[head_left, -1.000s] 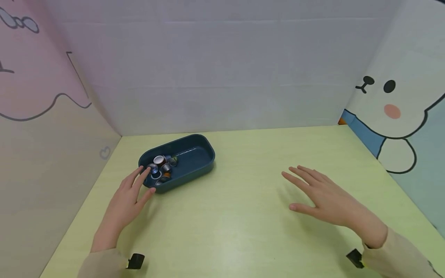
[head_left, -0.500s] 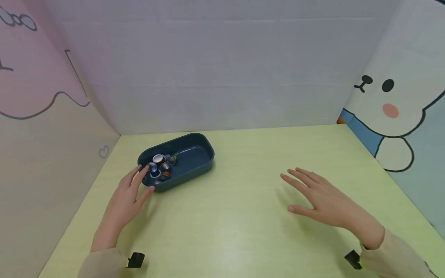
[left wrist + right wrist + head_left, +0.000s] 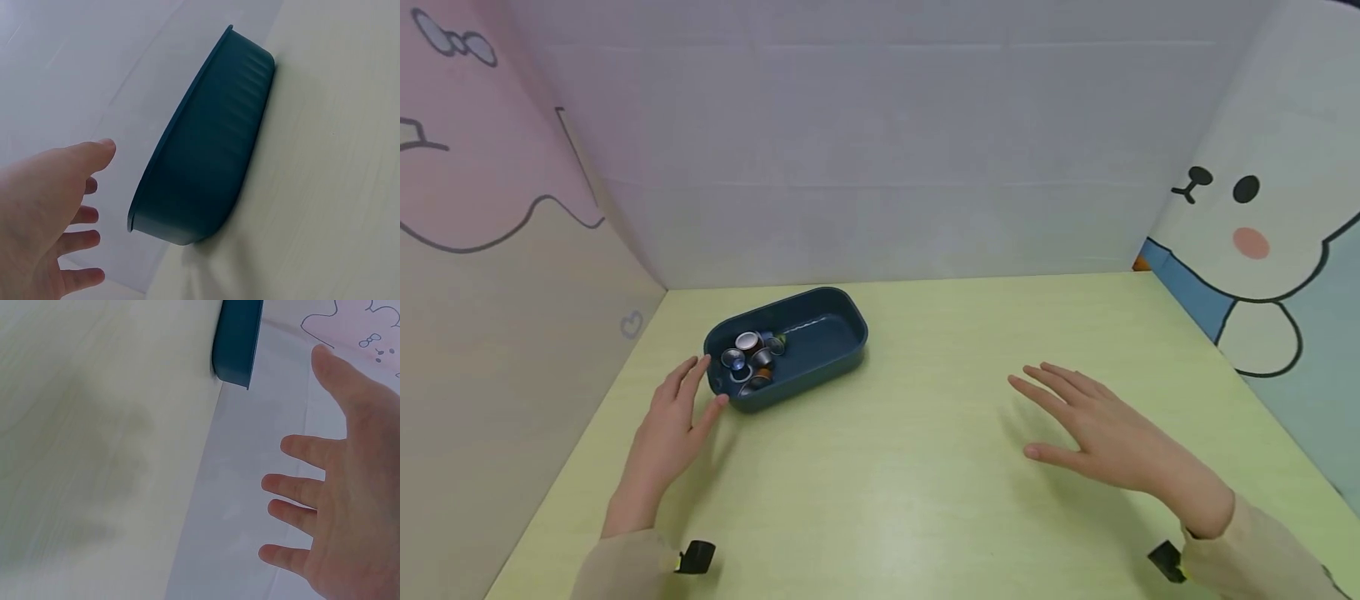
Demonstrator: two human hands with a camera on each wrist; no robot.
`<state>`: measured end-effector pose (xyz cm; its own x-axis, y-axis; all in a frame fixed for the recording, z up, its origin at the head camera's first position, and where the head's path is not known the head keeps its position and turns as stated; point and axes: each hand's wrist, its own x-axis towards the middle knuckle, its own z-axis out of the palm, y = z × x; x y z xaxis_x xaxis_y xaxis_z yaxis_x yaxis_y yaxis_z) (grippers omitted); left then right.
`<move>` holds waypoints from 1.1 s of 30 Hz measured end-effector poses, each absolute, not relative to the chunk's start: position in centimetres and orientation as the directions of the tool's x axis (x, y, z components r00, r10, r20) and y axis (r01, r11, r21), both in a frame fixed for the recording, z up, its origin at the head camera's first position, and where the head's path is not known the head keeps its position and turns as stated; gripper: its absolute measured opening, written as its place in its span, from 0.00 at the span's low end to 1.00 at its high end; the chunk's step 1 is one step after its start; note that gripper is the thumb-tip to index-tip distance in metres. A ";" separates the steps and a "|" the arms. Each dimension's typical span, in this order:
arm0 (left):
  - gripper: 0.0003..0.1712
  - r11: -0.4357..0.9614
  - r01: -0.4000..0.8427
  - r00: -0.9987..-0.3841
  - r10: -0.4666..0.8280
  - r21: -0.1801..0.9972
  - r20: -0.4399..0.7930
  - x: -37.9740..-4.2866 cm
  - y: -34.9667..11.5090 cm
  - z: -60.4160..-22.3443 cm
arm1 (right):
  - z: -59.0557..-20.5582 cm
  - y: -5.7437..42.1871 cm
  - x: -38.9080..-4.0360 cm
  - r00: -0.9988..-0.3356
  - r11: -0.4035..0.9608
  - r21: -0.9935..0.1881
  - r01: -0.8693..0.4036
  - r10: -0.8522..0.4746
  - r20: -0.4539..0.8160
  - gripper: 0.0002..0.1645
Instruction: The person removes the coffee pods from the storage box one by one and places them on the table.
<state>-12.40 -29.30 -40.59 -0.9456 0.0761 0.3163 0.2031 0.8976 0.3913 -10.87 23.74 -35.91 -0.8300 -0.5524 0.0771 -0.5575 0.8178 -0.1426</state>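
Note:
A dark teal rectangular tray [image 3: 820, 367] with rounded corners rests on the table, left of centre. Several small coffee capsules [image 3: 748, 342], silver, blue, brown and green, lie heaped at its left end. My left hand [image 3: 666, 433] hovers by the tray's near left corner, fingers spread, holding nothing; in the left wrist view a gap shows between the thumb and the tray's wall [image 3: 200, 144]. Over the right part of the table my right hand [image 3: 1097, 429] is held with fingers apart and nothing in it. The tray's end [image 3: 237, 347] shows beyond it in the right wrist view.
The pale yellow-green table [image 3: 895, 483] ends at a whitish back wall [image 3: 895, 167]. A pink and cream panel [image 3: 497, 292] stands on the left, and a panel with a cartoon animal [image 3: 1247, 217] on the right. Small black devices [image 3: 697, 557] sit at both cuffs.
My left hand has drawn back slightly from over the tray's corner, so its fingers no longer overlap the capsules. The right hand stays nearly still, and the view shifts a little.

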 end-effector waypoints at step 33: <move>0.39 0.721 -0.170 -0.978 -0.209 0.672 -0.023 -14.3 -28.6 -41.3 | -33.5 20.4 -13.7 -0.797 0.782 -0.160 -0.603 -0.599 0.080 0.48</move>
